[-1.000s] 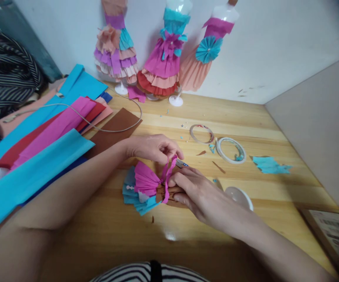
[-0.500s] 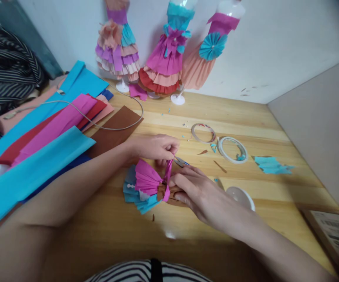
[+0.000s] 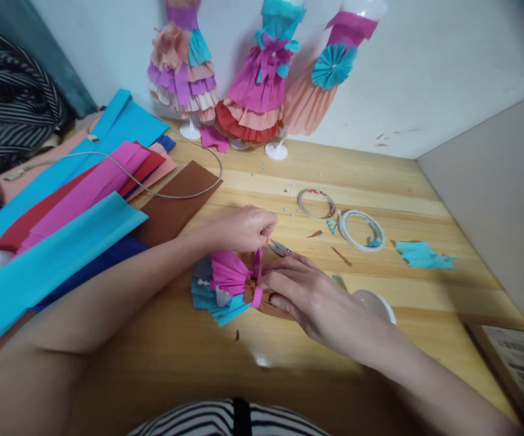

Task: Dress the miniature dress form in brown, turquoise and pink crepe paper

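Here the left hand (image 3: 246,229) was up front, fingers curled in tight, pinching the top of a narrow magenta crepe-paper strip (image 3: 258,264) that rose straight from the small paper dress (image 3: 229,272). Down below, the right hand (image 3: 311,287) had the brown gathered section gripped between thumb and fingers, pressing it near the wooden tabletop (image 3: 175,363). And the strip crossed that brown section just beside the right fingertips; whether it went all the way round was hidden. The dress lay on its side, between the forearms, magenta pleats and blue ruffle fanned out to the left. Right behind the knuckles, scissors (image 3: 280,247) poked out, blades apart, handles covered by the hand! Farther back sat two tape rolls, a thin one (image 3: 301,206) and a thicker one (image 3: 342,230) almost touching, with a torn turquoise scrap (image 3: 425,254) off to their right. Over on the left, folded crepe-paper sheets (image 3: 62,254) overlapped in blue, magenta and red, a grey cable (image 3: 152,192) looping across them, while three dressed mannequins stood in line along the wall.
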### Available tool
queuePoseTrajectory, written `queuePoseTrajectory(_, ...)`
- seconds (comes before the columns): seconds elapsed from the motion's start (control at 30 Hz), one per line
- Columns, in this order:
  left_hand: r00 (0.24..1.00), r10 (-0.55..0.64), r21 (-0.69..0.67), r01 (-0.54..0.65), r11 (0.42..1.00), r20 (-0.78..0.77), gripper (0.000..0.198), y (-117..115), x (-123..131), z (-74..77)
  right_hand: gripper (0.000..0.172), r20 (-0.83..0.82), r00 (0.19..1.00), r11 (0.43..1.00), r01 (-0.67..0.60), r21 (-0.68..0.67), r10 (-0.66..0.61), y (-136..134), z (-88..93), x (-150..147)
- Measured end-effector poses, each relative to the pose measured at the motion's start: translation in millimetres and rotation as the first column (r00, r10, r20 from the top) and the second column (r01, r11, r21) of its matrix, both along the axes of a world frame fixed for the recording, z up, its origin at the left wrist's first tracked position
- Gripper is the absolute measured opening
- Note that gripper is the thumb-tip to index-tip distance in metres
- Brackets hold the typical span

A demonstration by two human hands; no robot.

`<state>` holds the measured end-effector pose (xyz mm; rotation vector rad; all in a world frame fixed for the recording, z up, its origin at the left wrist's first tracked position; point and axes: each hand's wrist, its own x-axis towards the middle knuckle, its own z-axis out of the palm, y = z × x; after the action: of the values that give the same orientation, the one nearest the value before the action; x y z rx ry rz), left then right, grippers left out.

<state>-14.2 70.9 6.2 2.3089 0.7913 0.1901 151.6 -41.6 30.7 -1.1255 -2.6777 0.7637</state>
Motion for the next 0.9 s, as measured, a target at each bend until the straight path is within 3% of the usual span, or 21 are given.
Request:
queuePoseTrajectory(0.13, 1.0, 0.015, 0.006, -0.015, 1.0, 0.001, 0.01, -1, 0, 1.6, 0.017, -0.006, 1.0, 0.999, -0.007, -0.034, 0.007, 2, 0.4, 2)
queuePoseTrajectory(0.47, 0.996, 0.048, 0.026, -0.05, 0.998, 0.078, 0.013, -2, -2, 10.3, 0.021, 0.008, 1.0, 0.999, -0.009, 0.044, 0.009, 6, 4.0, 2)
queuePoseTrajectory(0.63, 0.997, -0.03, 0.116, 0.022, 0.993, 0.066, 0.016, -12, -4, 30.0, 0.023, -0.049, 0.999, 1.0, -0.012, -0.012, 0.011, 9, 3.9, 3)
queuePoseTrajectory(0.77, 0.999, -0.031, 0.135, 0.033, 0.99, -0.021, 0.019, -24, -6, 47.6, 0.026, -0.083, 0.996, 1.0, 0.025, -0.012, -0.026, 9, 3.4, 3)
queuePoseTrajectory(0.9, 0.999, -0.006, 0.127, 0.011, 0.992, -0.04, 0.015, -35, -7, 55.4, 0.021, -0.133, 0.99, 0.999, 0.049, 0.002, -0.048, 10, 0.8, 1)
